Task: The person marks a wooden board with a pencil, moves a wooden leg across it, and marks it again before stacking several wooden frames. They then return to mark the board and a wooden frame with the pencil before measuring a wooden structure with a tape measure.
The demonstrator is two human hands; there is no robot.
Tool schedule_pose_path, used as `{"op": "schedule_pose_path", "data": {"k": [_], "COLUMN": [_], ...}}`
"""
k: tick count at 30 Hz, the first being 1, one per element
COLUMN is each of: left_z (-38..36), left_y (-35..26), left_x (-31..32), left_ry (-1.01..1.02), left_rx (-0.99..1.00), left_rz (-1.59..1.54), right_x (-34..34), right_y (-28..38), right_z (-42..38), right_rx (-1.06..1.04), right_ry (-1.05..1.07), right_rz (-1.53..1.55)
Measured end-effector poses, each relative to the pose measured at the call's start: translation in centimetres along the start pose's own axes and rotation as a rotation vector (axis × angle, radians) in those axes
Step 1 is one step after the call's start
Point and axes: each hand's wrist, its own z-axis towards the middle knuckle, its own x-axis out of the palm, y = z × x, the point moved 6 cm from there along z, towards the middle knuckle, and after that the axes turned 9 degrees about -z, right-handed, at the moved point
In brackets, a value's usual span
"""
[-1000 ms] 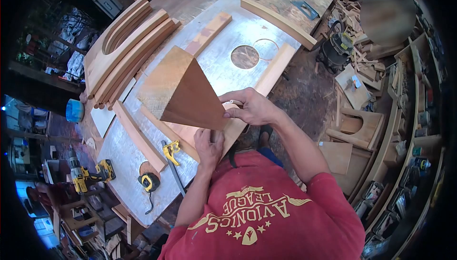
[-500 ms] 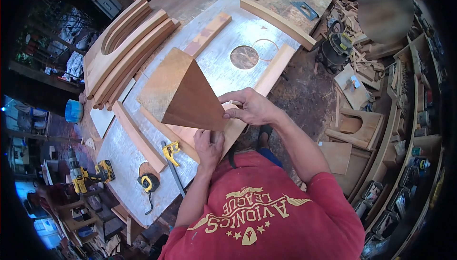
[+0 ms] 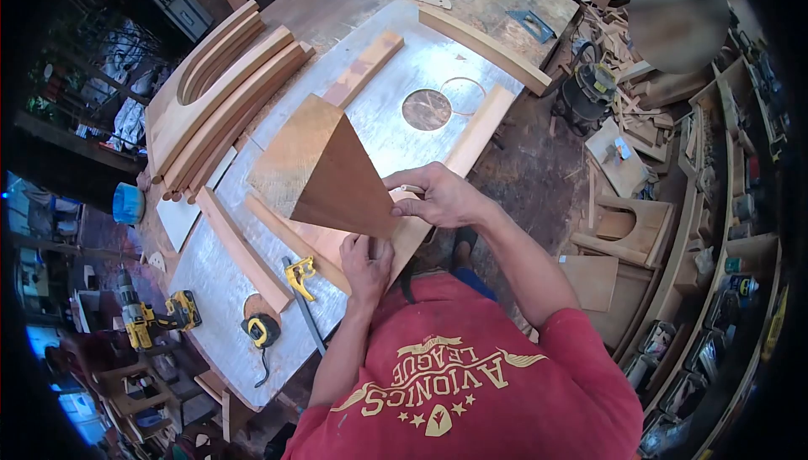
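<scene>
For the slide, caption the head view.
Both hands, left and right, steady a tall brown wooden wedge-shaped block upright on a silver-topped workbench.

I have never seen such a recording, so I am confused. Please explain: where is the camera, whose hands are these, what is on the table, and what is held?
There is no machine. The camera sits on a person's head and looks down, so you see the red shirt and both arms. The wide lens bends the picture. The left hand and right hand grip a wooden block at its near corner, above a board. On the table lie curved wood pieces, a yellow clamp, a tape measure and a drill.
</scene>
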Motion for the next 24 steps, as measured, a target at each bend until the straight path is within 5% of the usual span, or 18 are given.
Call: {"op": "schedule_pose_path", "data": {"k": [6,24], "left_z": [-0.2,-0.9], "left_y": [0.0,1.2], "left_x": [0.0,0.1], "left_ry": [-0.005,0.054], "left_rx": [0.030,0.025], "left_rz": [0.020,0.023], "right_x": [-0.4,0.0], "right_y": [1.1,0.3], "right_z": [-0.2,-0.3], "right_rx": [0.150,0.042], "right_ry": [0.098,0.058], "right_rz": [-0.006,-0.056]}}
